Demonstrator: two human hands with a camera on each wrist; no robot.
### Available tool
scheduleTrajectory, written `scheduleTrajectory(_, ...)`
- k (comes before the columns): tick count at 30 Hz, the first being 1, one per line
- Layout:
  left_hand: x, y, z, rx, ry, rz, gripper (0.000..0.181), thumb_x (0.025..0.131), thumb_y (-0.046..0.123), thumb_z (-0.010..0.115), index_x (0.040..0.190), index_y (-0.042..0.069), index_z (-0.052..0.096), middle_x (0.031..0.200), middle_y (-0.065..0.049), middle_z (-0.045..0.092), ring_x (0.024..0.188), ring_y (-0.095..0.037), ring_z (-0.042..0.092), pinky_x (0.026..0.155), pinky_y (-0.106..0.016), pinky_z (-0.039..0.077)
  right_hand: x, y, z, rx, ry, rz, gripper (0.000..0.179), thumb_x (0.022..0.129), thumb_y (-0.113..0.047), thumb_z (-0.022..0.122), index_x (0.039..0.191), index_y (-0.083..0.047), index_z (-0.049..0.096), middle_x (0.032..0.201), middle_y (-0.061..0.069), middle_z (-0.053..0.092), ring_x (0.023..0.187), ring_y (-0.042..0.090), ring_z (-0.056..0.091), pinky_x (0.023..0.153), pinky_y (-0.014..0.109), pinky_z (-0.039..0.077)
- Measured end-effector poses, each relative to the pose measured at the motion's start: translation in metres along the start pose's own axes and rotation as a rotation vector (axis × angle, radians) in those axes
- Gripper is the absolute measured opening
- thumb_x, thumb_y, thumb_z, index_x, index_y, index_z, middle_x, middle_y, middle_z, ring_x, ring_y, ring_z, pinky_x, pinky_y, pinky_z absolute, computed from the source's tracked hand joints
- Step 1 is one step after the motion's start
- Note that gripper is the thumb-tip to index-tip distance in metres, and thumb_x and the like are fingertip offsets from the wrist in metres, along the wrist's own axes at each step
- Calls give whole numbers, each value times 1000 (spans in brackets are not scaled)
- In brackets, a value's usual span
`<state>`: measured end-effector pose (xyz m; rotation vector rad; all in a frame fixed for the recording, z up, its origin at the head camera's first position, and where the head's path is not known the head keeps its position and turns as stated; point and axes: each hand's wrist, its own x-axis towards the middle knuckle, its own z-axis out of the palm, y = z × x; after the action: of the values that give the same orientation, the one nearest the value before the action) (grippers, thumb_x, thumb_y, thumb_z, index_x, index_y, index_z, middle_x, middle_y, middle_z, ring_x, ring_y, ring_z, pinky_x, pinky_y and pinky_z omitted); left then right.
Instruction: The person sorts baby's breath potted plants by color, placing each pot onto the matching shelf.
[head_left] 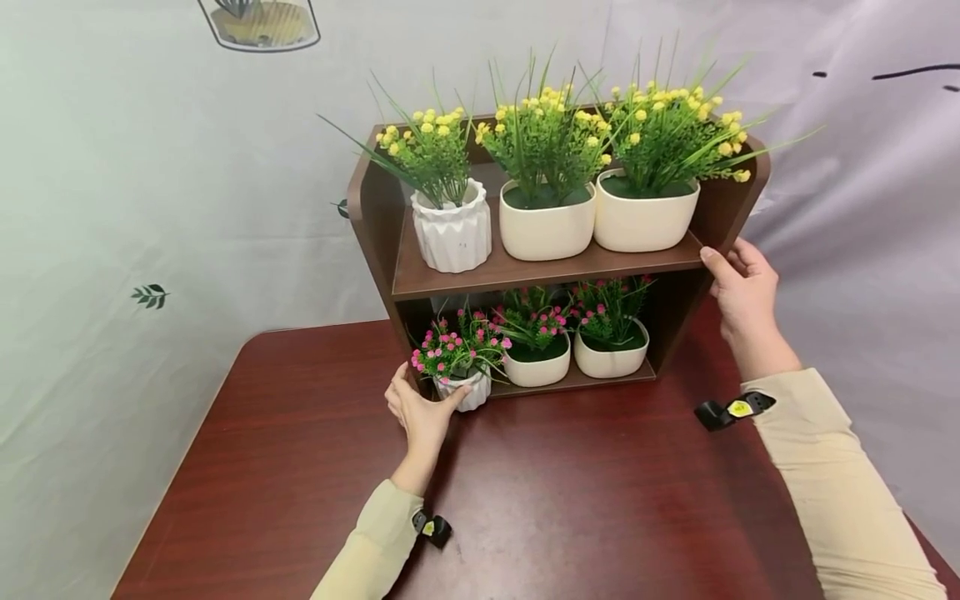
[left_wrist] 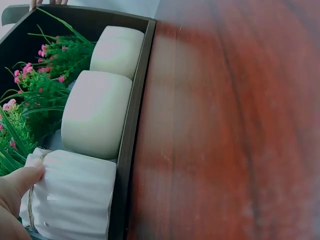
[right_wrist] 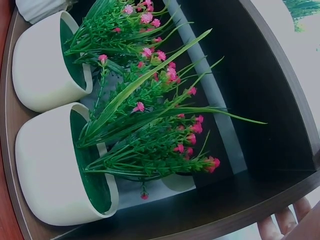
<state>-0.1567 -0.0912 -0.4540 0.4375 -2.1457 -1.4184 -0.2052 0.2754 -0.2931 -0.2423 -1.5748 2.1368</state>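
A dark brown two-tier wooden shelf (head_left: pixel 525 272) holds potted artificial flowers. My left hand (head_left: pixel 426 410) is at its lower left corner, fingers around the outside of the side panel. The left thumb (left_wrist: pixel 25 176) lies against the rim of a white ribbed pot (left_wrist: pixel 75 195) with pink flowers, twine tied round it. My right hand (head_left: pixel 750 287) grips the right side panel (head_left: pixel 738 204), thumb at the front edge by the middle board. In the right wrist view, several right fingertips (right_wrist: pixel 285 220) show outside that panel.
Two cream oval pots (head_left: pixel 537 367) with pink flowers share the lower tier. Above stand a white ribbed pot (head_left: pixel 452 233) and two cream pots (head_left: pixel 547 229) with yellow flowers. The shelf stands on a reddish-brown table (head_left: pixel 570 483), before a pale patterned cloth (head_left: pixel 187 208).
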Motion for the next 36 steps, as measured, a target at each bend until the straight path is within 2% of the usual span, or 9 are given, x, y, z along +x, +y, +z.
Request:
scheduleTrajectory(4, 2, -1, 2, -2, -20, -8, 99, 55, 25, 94, 131, 2, 35, 125, -27, 36, 118, -40, 32, 99, -52, 31, -2, 0, 0, -12, -7, 3, 18, 84, -7, 70, 93, -22, 70, 81, -10, 66, 51, 2, 43, 47, 14, 35)
scheduleTrajectory(14, 5, -1, 5, -26, -11, -16, 101, 53, 26, 94, 129, -1, 34, 128, -27, 38, 121, -42, 33, 103, -52, 30, -5, 0, 1, -6, 1, -5, 18, 83, -6, 71, 94, -21, 71, 81, -9, 66, 56, 3, 45, 47, 14, 35)
scheduleTrajectory(20, 10, -2, 5, -27, 8, -9, 95, 56, 26, 93, 127, -1, 36, 125, -26, 41, 121, -41, 34, 103, -51, 30, -6, -1, 2, 11, 16, -16, 18, 83, -4, 71, 92, -20, 71, 80, -8, 66, 50, 3, 42, 46, 14, 34)
scheduleTrajectory(28, 13, -3, 7, -41, 47, 18, 87, 56, 23, 92, 122, 0, 40, 116, -24, 45, 117, -38, 37, 101, -49, 31, -7, -1, 2, 17, 16, -18, 18, 83, -3, 70, 93, -19, 71, 79, -8, 66, 50, 3, 42, 45, 14, 34)
scheduleTrajectory(36, 13, -1, 5, -16, 79, 17, 90, 57, 27, 92, 123, -2, 38, 117, -26, 43, 115, -40, 37, 98, -51, 34, -6, 2, 6, 18, 6, -12, 18, 83, -3, 70, 92, -19, 71, 78, -8, 65, 49, 3, 42, 45, 14, 34)
